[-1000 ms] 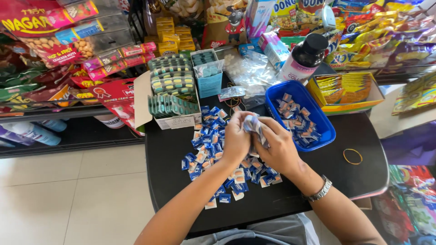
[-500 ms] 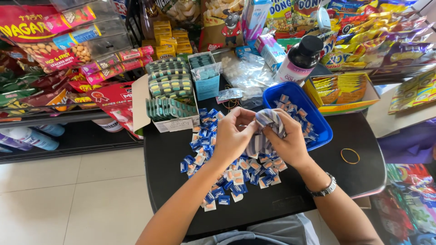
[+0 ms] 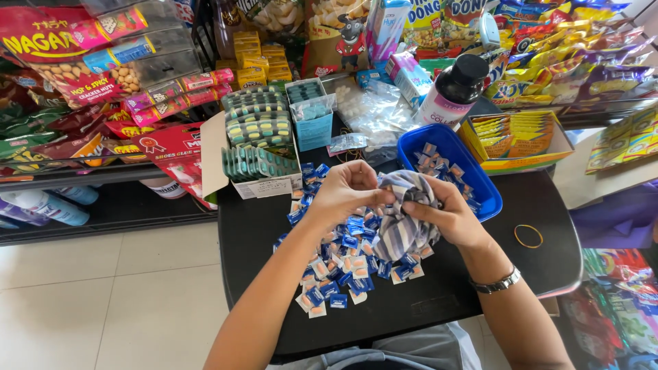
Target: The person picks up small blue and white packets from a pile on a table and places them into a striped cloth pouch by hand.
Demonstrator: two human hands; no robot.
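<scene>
My left hand and my right hand both grip a striped grey-and-white cloth bunched between them, above a black table. The cloth hangs down over a spread of several small blue-and-white sachets lying on the table. A silver watch sits on my right wrist. Just behind my right hand stands a blue plastic tray with more of the same sachets inside.
A yellow rubber band lies on the table at the right. Behind are a white box of green blister packs, a small blue box, a dark bottle, a yellow-packet box and shelves of snack bags.
The cloth has come further open and hangs lower between my hands. Both hands have shifted a little toward the table's middle.
</scene>
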